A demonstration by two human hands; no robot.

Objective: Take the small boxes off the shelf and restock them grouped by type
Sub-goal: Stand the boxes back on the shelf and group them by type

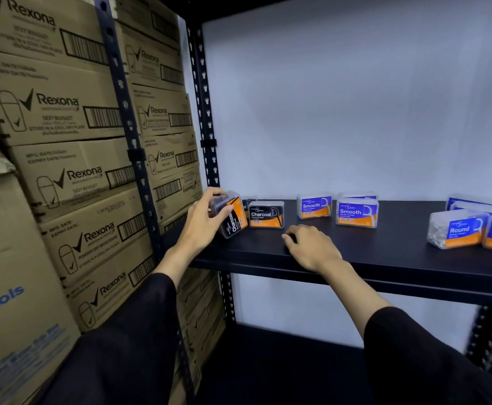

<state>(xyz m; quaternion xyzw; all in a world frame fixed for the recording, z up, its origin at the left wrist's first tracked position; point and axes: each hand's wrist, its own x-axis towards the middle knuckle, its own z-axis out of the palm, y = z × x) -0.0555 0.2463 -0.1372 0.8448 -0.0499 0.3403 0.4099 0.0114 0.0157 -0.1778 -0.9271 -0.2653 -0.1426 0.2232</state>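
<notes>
Left hand [202,217] gripping a tilted Charcoal box [232,214] at the shelf's [355,258] left end, right hand [312,247] empty, fingers loosely curled, resting on the shelf front, second Charcoal box [266,214] beside, Smooth boxes [355,213] mid-shelf, Round boxes [458,229] at right

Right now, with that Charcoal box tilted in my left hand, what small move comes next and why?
Probably set the tilted Charcoal box upright on the shelf, just left of the standing Charcoal box. Your left hand grips it beside that one, and the Smooth boxes and Round boxes already sit grouped further right.
</notes>
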